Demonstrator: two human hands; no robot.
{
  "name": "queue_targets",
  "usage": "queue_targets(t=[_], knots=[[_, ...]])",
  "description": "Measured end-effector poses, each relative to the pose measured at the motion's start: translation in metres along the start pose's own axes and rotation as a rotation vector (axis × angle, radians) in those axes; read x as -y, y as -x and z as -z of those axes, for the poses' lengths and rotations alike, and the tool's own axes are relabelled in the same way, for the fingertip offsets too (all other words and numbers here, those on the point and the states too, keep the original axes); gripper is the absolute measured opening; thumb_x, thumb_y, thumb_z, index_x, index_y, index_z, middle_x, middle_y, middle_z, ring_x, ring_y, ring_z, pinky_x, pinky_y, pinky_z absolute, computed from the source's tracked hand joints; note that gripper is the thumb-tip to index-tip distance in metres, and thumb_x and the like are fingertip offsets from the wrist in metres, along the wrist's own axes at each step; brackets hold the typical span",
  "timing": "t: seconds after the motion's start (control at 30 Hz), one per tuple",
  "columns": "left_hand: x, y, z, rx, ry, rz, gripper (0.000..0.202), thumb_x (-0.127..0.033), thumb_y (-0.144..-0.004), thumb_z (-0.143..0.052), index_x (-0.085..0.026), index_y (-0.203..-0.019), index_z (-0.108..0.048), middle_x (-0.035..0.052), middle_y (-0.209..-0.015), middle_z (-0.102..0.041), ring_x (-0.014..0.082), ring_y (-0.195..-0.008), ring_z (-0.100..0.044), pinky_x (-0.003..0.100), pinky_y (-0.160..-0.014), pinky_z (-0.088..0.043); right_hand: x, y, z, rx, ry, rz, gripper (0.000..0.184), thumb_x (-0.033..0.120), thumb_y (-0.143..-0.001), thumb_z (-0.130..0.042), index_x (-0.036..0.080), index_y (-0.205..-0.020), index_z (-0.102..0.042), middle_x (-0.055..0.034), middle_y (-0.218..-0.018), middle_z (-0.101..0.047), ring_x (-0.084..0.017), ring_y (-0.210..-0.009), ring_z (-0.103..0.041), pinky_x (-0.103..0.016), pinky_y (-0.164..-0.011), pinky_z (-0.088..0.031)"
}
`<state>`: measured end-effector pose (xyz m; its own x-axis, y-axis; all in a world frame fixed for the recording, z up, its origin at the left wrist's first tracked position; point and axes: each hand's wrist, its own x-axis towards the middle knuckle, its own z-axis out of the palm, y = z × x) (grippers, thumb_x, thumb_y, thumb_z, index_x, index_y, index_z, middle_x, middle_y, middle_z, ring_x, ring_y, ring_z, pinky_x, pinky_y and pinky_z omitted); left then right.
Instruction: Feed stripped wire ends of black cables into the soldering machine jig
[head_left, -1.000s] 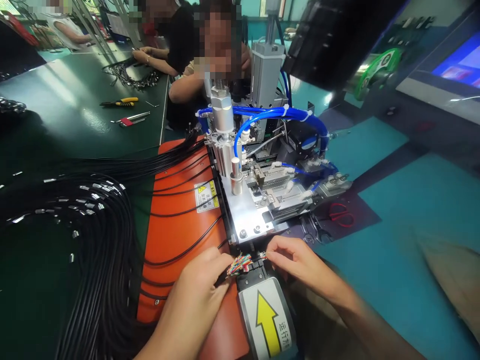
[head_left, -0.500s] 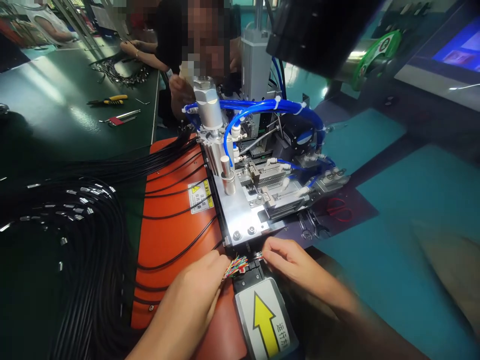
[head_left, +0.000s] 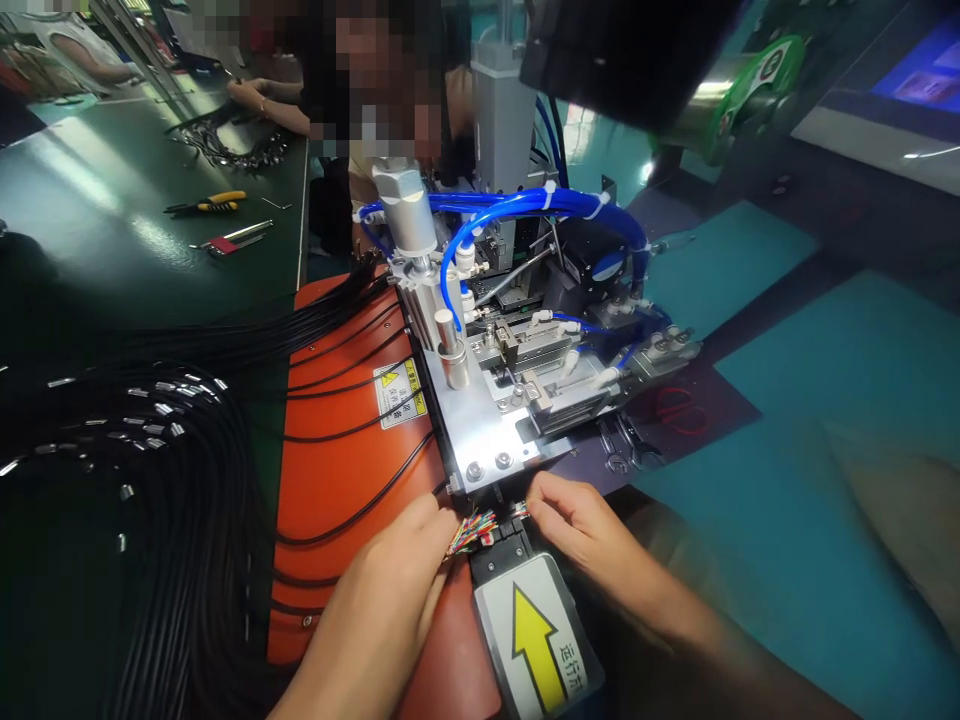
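Beyond the left hand, a long green workbench [head_left: 112,190] runs away from the person, and a teal surface [head_left: 780,560] spreads out to the right of the right hand. Straight ahead of the grip stands a pneumatic wire machine [head_left: 510,340], with blue air hoses [head_left: 540,205] looped over its top and a steel base plate [head_left: 465,420] at its front. Just left of the grip, an orange mat [head_left: 337,480] carries a warning label [head_left: 400,393]. Black cables [head_left: 172,470] sweep across the mat from a heap farther left, their ends fitted with small metal sleeves [head_left: 157,408].

The left hand [head_left: 382,590] is closed, its fingers pinching a short tuft of multicoloured wires [head_left: 472,533] that sticks out from the end of a black cable. The tuft lies right at a black clamp [head_left: 506,535] on the machine's front edge. The right hand [head_left: 585,530] sits just across the clamp, its fingertips [head_left: 536,492] at the far ends of the strands, though the pictures do not show whether it pinches them. Directly below the grip is a plate with a yellow arrow [head_left: 536,635].

Up the bench, past the machine, a co-worker's hands [head_left: 247,95] rest over a tangle of cables [head_left: 225,150].
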<state>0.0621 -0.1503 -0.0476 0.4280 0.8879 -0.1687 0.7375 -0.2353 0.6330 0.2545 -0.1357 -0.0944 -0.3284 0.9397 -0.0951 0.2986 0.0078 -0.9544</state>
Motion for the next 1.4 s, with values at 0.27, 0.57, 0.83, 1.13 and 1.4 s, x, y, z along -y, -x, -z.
queue_targets(t=[0.27, 0.57, 0.83, 1.13, 1.4], knots=[[0.007, 0.004, 0.001, -0.037, -0.038, -0.036, 0.017, -0.012, -0.085, -0.041, -0.018, -0.073, -0.051, 0.0, -0.071, -0.049, 0.0136, -0.065, -0.048, 0.021, -0.057, -0.038, -0.003, 0.006, -0.016, -0.155, -0.034, -0.023, 0.026, 0.03, -0.084, -0.034, 0.02, -0.06, -0.033, 0.0039, -0.056, -0.035, -0.011, -0.054, -0.033, -0.024, -0.05, -0.027], [-0.003, 0.004, 0.001, 0.027, -0.053, -0.063, 0.026, -0.016, -0.089, -0.032, -0.021, -0.085, -0.057, 0.0024, -0.083, -0.054, 0.0145, -0.071, -0.053, 0.022, -0.059, -0.04, -0.005, 0.003, -0.017, -0.156, -0.066, -0.066, 0.023, 0.031, -0.079, -0.034, 0.02, -0.059, -0.032, 0.0042, -0.055, -0.032, -0.011, -0.054, -0.032, -0.024, -0.05, -0.026], [-0.001, 0.003, 0.003, 0.039, -0.098, -0.07, 0.026, -0.013, -0.087, -0.031, -0.019, -0.082, -0.056, 0.0029, -0.081, -0.053, 0.0146, -0.07, -0.054, 0.022, -0.059, -0.041, -0.002, -0.005, -0.005, -0.06, -0.034, -0.052, 0.019, 0.024, -0.073, -0.036, 0.02, -0.055, -0.033, 0.004, -0.054, -0.035, -0.011, -0.054, -0.034, -0.023, -0.05, -0.026], [-0.002, 0.003, 0.004, 0.078, -0.035, -0.057, 0.025, -0.013, -0.087, -0.033, -0.02, -0.083, -0.057, 0.0032, -0.084, -0.053, 0.0148, -0.073, -0.054, 0.023, -0.063, -0.042, -0.001, 0.0, 0.005, -0.043, -0.07, -0.056, 0.028, 0.024, -0.083, -0.029, 0.02, -0.057, -0.039, 0.0021, -0.055, -0.043, -0.013, -0.055, -0.041, -0.025, -0.054, -0.032], [-0.011, 0.007, 0.0, -0.234, -0.468, -0.089, 0.023, -0.012, -0.082, -0.044, -0.023, -0.094, -0.06, 0.0083, -0.095, -0.054, 0.0271, -0.087, -0.05, 0.04, -0.068, -0.044, -0.001, 0.021, -0.002, -0.354, 0.043, 0.024, 0.023, 0.025, -0.087, -0.038, 0.02, -0.065, -0.044, 0.0018, -0.06, -0.044, -0.015, -0.057, -0.043, -0.026, -0.054, -0.034]])
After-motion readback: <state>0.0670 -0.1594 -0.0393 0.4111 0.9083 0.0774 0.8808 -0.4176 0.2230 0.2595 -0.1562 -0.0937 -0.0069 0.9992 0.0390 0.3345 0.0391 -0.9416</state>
